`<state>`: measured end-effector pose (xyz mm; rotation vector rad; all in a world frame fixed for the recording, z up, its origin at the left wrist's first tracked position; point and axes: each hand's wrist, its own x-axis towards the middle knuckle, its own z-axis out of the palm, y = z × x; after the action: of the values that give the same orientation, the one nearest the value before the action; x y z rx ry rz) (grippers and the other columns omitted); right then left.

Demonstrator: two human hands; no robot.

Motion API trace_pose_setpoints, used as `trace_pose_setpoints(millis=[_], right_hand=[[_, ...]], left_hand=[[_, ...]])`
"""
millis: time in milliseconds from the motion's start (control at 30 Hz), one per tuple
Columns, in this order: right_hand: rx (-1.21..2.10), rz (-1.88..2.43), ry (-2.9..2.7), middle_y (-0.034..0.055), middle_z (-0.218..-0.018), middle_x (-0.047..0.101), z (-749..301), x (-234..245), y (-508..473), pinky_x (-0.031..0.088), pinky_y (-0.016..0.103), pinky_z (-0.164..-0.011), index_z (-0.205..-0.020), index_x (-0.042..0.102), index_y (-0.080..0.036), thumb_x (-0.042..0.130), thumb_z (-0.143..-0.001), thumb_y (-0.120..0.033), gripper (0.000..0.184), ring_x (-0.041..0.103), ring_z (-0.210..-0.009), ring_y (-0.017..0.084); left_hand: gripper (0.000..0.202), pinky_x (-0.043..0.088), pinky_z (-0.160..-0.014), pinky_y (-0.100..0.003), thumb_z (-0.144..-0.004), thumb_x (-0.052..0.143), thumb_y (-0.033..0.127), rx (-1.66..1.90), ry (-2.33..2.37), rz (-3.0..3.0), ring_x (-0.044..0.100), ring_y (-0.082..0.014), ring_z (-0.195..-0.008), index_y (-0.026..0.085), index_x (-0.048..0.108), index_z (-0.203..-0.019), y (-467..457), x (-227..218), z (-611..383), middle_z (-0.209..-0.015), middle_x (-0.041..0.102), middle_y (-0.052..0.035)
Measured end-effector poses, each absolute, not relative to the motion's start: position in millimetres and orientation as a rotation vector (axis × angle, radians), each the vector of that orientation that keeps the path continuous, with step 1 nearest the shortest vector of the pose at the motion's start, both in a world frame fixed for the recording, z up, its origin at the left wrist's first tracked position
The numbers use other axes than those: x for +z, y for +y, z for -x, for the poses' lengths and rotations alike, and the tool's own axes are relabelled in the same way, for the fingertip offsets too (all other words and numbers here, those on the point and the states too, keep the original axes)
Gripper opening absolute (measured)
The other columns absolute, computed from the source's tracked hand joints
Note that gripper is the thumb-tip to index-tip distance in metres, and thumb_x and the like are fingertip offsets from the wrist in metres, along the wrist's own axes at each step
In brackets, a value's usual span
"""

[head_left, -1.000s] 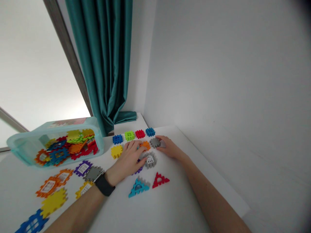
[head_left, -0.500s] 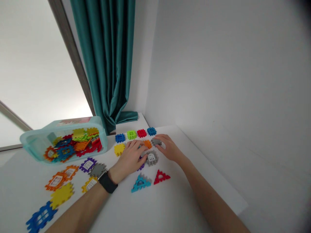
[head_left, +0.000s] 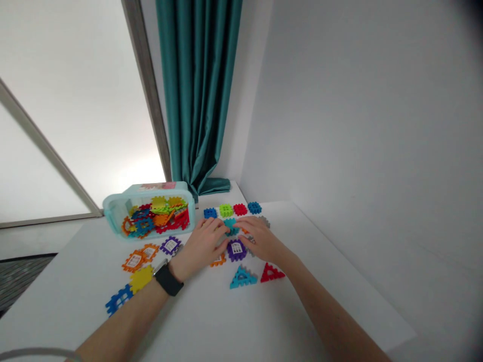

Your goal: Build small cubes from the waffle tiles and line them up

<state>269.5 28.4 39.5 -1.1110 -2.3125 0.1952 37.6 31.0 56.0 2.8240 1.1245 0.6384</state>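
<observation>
Head view: left hand [head_left: 204, 242] and right hand [head_left: 262, 239], fingers parted and curved, flank a teal square [head_left: 231, 228]; whether they grip it cannot be told. White table [head_left: 347, 281] stretches from the right hand to its far-right edge; leftward, a side-tipped bin [head_left: 191, 208] holds jumbled coloured pieces [head_left: 162, 219].

The teal piece [head_left: 230, 227] is square with toothed edges; it lies flat and face up, partly hidden at both sides. The purple piece [head_left: 236, 250], likewise toothed, carries a white window-patterned panel at its centre and lies flat just beside the teal piece, on the side nearer the viewer.
</observation>
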Motion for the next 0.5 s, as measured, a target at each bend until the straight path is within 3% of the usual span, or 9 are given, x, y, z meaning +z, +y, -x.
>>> trace_pose_setpoints(millis=[500], right_hand=[[0.233,0.893,-2.526,0.0107,-0.124,0.067,-155,46,37,0.044,0.048,-0.105,-0.123,0.063,-0.021,0.055,-0.095,-0.02,0.029,0.058,-0.12,0.027]], left_hand=[[0.02,0.046,-0.089,-0.041,-0.097,0.051,0.028,0.604,1.456,-2.75,0.061,-0.0266,-0.103,0.02,0.066,-0.108,5,57,97,-0.109,0.067,-0.0088]])
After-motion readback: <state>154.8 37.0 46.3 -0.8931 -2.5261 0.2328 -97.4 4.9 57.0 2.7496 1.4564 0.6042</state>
